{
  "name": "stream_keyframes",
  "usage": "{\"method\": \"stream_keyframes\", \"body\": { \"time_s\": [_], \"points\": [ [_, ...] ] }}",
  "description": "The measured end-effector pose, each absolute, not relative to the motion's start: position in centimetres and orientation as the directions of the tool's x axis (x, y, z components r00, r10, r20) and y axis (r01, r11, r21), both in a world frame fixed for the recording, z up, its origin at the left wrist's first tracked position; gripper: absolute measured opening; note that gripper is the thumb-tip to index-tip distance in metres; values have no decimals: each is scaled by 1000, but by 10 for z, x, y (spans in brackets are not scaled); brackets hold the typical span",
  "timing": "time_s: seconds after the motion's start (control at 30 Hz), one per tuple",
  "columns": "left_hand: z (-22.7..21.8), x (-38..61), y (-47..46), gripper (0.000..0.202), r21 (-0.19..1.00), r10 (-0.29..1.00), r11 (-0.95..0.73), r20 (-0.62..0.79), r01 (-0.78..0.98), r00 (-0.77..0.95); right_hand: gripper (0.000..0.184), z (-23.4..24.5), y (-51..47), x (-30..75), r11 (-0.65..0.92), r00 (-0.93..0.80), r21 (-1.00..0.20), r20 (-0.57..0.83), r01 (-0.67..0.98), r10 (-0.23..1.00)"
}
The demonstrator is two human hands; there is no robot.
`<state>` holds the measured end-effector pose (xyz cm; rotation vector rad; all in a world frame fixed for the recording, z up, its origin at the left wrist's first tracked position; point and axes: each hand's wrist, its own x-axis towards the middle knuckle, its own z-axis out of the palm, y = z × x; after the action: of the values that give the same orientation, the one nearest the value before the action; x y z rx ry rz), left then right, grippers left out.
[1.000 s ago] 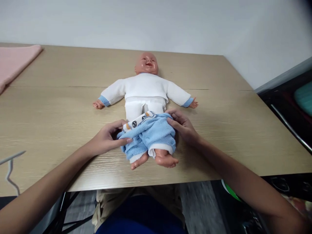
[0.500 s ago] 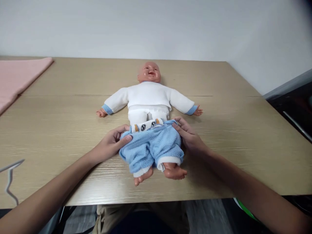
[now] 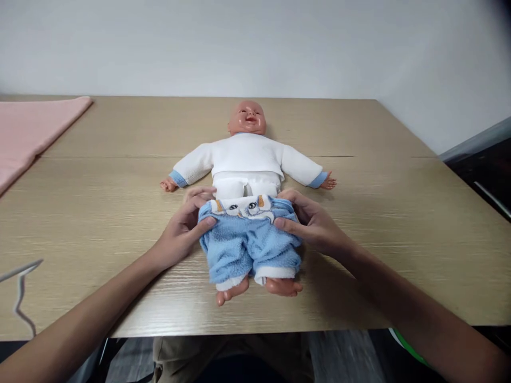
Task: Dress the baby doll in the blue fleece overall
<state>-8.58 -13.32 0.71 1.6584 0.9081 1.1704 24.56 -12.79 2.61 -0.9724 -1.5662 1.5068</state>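
Nearest the camera, the person's two bare forearms reach forward over the near edge of the wooden worktop (image 3: 99,202). A bent grey wire piece (image 3: 19,290) shows at the left edge, and a sliver of something green (image 3: 407,346) shows below the worktop on the right.

A little farther in, the bare feet of a baby doll (image 3: 245,154) point toward the person. The doll lies on its back in the middle of the worktop. Its legs are covered by fluffy blue trousers (image 3: 249,247) with white cuffs.

The left hand (image 3: 181,234) is clamped on the left side of the trousers at the waistband, with the thumb on the front of the cloth and the fingers curled behind. The right hand (image 3: 315,226) pinches the right side of the waistband in the same way. The band, which has a small printed face, sits at the doll's hips.

Beyond the hands, the doll wears white under-trousers and a white top with blue cuffs. Its arms are spread out to each side, and its head lies farthest from the person.

A pink cloth (image 3: 27,133) lies at the far left corner, well apart from the doll. A plain pale wall (image 3: 255,48) stands behind the worktop.
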Motion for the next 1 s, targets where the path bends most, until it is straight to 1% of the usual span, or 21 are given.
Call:
{"method": "stream_keyframes", "body": {
  "time_s": [0.03, 0.1, 0.23, 0.3, 0.37, 0.43, 0.53, 0.6, 0.63, 0.67, 0.73, 0.8, 0.87, 0.93, 1.0],
  "points": [
    [6, -83, -132, 21, 927, 907, -366, 337, 80, 251, 32, 27, -127, 241, 37, -400, -999, 34, 1, 916],
    [5, -77, -126, 25, 930, 921, -358, 337, 83, 193, 30, 28, -122, 231, 16, -345, -998, 34, -56, 938],
    [3, -64, -105, 44, 947, 958, -286, 284, 148, 35, 43, 24, -105, 214, -88, -327, -985, -36, -148, 944],
    [3, -58, -94, 51, 965, 971, -238, 239, 107, 9, 48, 20, -99, 211, -129, -312, -974, -67, -185, 948],
    [4, -53, -88, 54, 979, 980, -199, 197, 47, 38, 51, 17, -96, 213, -127, -271, -972, -70, -197, 960],
    [5, -51, -87, 53, 984, 981, -175, 172, 24, 92, 50, 16, -94, 221, -85, -251, -987, -49, -135, 967],
    [7, -53, -91, 48, 995, 974, -100, 102, -24, 200, 47, 18, -93, 237, -28, -333, -999, -35, 26, 942],
    [7, -56, -94, 46, 997, 967, -57, 70, -61, 243, 46, 22, -93, 243, -6, -351, -999, -19, 39, 936],
    [7, -57, -94, 44, 996, 966, -68, 80, -58, 244, 47, 24, -93, 244, 15, -325, -1000, 11, 8, 946],
    [7, -58, -95, 44, 993, 966, -114, 119, -36, 228, 49, 25, -93, 243, 45, -284, -998, 53, -32, 957],
    [7, -58, -94, 45, 964, 955, -261, 250, 52, 161, 53, 28, -93, 236, 139, -180, -987, 153, -86, 972],
    [8, -57, -93, 45, 925, 934, -355, 345, 138, 91, 50, 27, -93, 228, 252, -82, -967, 254, -38, 964],
    [9, -54, -90, 48, 918, 935, -352, 352, 181, 35, 46, 23, -90, 222, 326, 0, -942, 327, 79, 945],
    [9, -49, -83, 53, 930, 946, -319, 324, 184, 3, 45, 16, -83, 219, 314, 13, -940, 318, 136, 948],
    [8, -44, -72, 59, 943, 951, -304, 308, 136, -11, 52, 8, -70, 219, 258, -28, -962, 256, 93, 966]
  ]
}}
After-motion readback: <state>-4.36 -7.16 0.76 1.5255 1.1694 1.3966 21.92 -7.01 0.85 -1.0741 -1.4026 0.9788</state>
